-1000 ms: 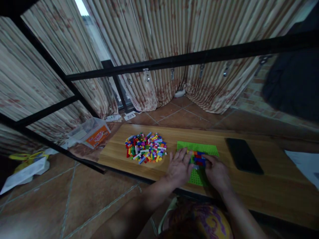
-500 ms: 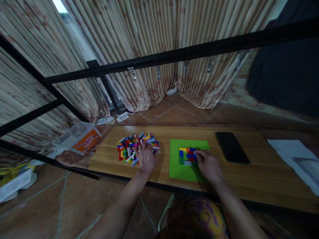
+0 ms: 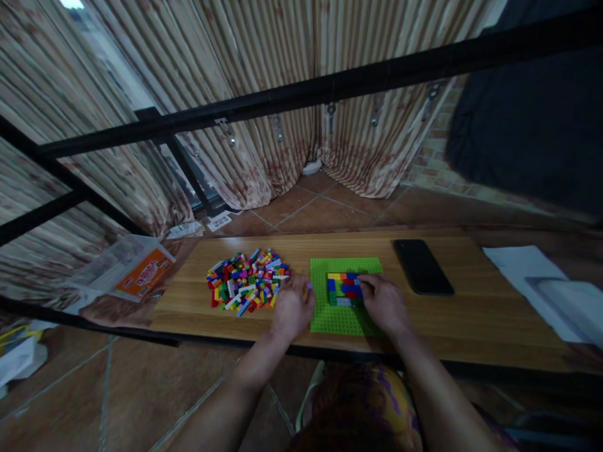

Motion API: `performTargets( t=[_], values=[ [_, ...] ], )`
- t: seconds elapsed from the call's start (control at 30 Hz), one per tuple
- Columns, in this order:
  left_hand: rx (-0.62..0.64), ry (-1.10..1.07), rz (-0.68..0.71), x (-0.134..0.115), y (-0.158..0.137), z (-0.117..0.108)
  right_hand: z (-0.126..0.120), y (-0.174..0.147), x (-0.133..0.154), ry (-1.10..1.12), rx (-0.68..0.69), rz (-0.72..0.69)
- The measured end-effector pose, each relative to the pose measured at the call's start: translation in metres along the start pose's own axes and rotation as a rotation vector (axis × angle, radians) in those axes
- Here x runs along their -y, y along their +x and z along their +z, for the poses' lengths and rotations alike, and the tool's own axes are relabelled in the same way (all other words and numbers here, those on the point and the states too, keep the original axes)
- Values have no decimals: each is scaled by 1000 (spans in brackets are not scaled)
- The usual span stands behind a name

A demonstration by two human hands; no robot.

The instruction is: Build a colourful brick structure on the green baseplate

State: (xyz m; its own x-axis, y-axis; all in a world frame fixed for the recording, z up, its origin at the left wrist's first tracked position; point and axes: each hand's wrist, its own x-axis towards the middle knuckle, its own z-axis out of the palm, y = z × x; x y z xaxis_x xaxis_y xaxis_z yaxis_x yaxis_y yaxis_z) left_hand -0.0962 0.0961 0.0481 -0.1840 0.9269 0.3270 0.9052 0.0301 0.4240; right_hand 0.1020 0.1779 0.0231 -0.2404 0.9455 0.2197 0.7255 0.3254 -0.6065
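Brickwork (image 3: 345,290) in mixed colours, seated on the green baseplate (image 3: 330,320), with the wooden worktop (image 3: 198,314) beneath. Left hand (image 3: 292,307) between baseplate and loose heap (image 3: 247,282), at the heap's near right edge, thumb and forefinger apparently closed on a small lavender piece (image 3: 309,285). Right hand (image 3: 387,306) at the brickwork's right edge, fingertips together and seemingly touching; cannot tell whether clamped on a brick or merely steadying.

Likeliest trouble, a dropped or twisted lavender piece, because of so little surface for a fingertip grip. Hard to pick out again after a fall into so many similar colours. Next, a crooked or offset fit, from studs partly hidden behind the right fingers and from rather dim light. Also possible, a neighbouring brick popping loose under lopsided pressure at that right edge. With no visible fastening, a baseplate liable to skid under a sideways shove. Lesser worry, heap bricks scattered by a brush of the left fingers. Black phone (image 3: 423,267) well clear of the brickwork, so hardly a snag.
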Motion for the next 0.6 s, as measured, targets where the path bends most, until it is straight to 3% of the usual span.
performTargets(
  t=[0.27,0.6],
  values=[
    [186,-8,243,-30,17,25,-7,0,0,3,-5,21],
    [290,154,276,-38,29,23,-8,3,1,-19,25,12]
  ],
)
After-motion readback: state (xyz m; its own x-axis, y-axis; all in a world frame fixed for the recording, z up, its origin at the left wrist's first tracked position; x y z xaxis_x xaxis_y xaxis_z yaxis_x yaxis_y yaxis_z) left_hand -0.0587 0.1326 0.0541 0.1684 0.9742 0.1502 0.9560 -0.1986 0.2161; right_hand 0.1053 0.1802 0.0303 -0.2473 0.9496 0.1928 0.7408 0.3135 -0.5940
